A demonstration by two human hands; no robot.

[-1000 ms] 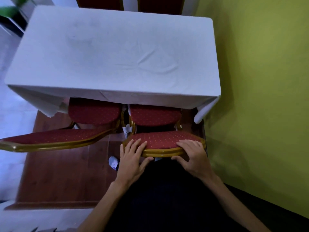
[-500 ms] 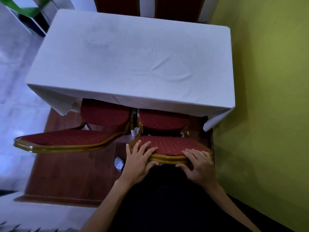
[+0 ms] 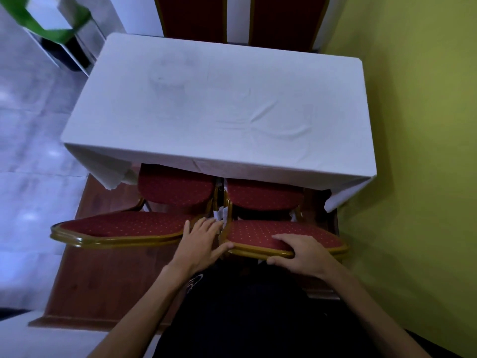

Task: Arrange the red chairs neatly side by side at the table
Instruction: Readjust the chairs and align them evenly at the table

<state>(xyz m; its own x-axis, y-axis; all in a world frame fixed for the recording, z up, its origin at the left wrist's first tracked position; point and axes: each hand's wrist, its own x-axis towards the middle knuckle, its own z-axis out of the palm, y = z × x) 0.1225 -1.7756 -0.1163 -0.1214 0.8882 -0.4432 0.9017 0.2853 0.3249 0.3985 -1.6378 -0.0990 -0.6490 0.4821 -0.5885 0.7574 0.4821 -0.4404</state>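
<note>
On top rail of right chair (image 3: 284, 232), fingers of R hand (image 3: 303, 253) curled over red pad, thumb hooked under gold rim, clamping it; L hand (image 3: 204, 244) fingers straight & spread, flat across gap to left chair (image 3: 121, 226), thumb touching right rim, gripping nothing. Both seats tucked under table (image 3: 219, 107) cloth, backs just beside each other, left one angled outward. Prob. stiff metal frame, fairly heavy, pad soft, lacquered rim maybe slick: best held at top rail w/ both hands & slid, not lifted.
</note>
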